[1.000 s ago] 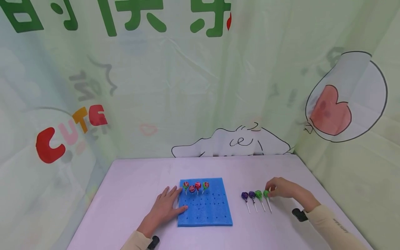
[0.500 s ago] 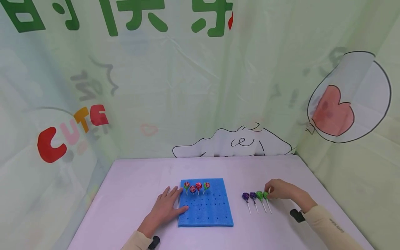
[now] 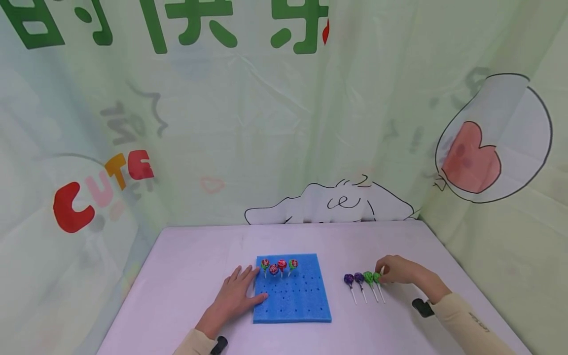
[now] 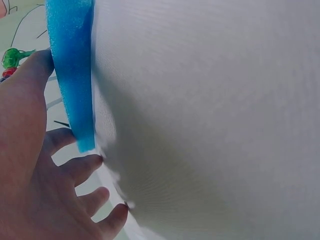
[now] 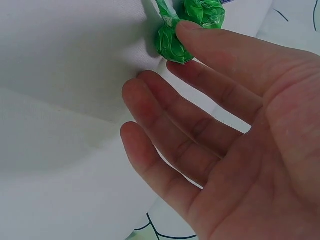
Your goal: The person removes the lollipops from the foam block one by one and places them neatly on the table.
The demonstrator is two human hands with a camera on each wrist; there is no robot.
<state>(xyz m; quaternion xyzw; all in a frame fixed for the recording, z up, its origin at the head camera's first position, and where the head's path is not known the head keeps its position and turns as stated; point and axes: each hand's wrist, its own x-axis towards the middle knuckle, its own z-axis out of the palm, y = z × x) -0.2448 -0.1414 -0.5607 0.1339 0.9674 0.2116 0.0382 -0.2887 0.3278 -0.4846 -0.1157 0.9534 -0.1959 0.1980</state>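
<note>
A blue foam board (image 3: 288,301) with small holes lies on the table. Several red and green lollipops (image 3: 282,265) stand upright near its far edge. My left hand (image 3: 235,291) rests at the board's left side, fingers spread, the thumb on its top. To the right, two purple lollipops (image 3: 349,279) and two green ones lie in a row, heads away from me. My right hand (image 3: 401,270) pinches the head of the rightmost green lollipop (image 5: 171,45) between thumb and index finger; the other fingers are loosely bent. Its neighbour, another green lollipop (image 5: 205,11), sits right beside it.
The pale table (image 3: 199,256) runs back to a printed curtain (image 3: 213,123), which also hangs on both sides. A strip of tabletop separates the foam board from the lollipop row.
Over the last second, the rightmost green lollipop has shifted slightly left, closer to its green neighbour, with my right hand at its head. My left hand has stayed put on the board.
</note>
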